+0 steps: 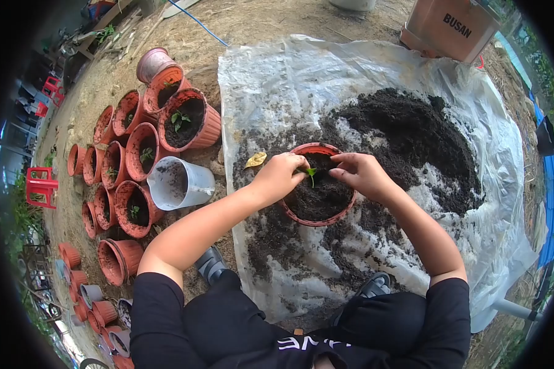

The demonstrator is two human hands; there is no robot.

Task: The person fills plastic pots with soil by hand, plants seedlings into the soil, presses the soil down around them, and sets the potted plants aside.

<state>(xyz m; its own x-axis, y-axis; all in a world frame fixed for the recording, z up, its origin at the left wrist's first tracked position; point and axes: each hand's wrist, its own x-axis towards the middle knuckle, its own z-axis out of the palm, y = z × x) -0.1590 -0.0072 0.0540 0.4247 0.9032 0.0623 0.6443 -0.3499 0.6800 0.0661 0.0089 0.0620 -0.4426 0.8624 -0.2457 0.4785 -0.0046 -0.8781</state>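
Observation:
A red-brown plastic plant pot (321,222) filled with dark soil (317,200) stands in front of me on the plastic sheet. Inside it a small green seedling (312,173) pokes up near the middle. From the left, my left hand (281,176) reaches over the rim, thumb and fingers closed at the seedling's stem; the exact grip is partly hidden. Across from it, my right hand (362,174) hangs over the right rim. Its fingers are bent, with a gap between thumb and forefinger, and nothing shows between them.
Loose dark soil (412,138) is heaped on the crumpled plastic sheet (271,80). To the left, several potted seedlings (188,123) crowd around a whitish plastic bucket (181,182). A dry yellow leaf (256,160) lies by my left hand. A box marked BUSAN (452,27) stands at the far right.

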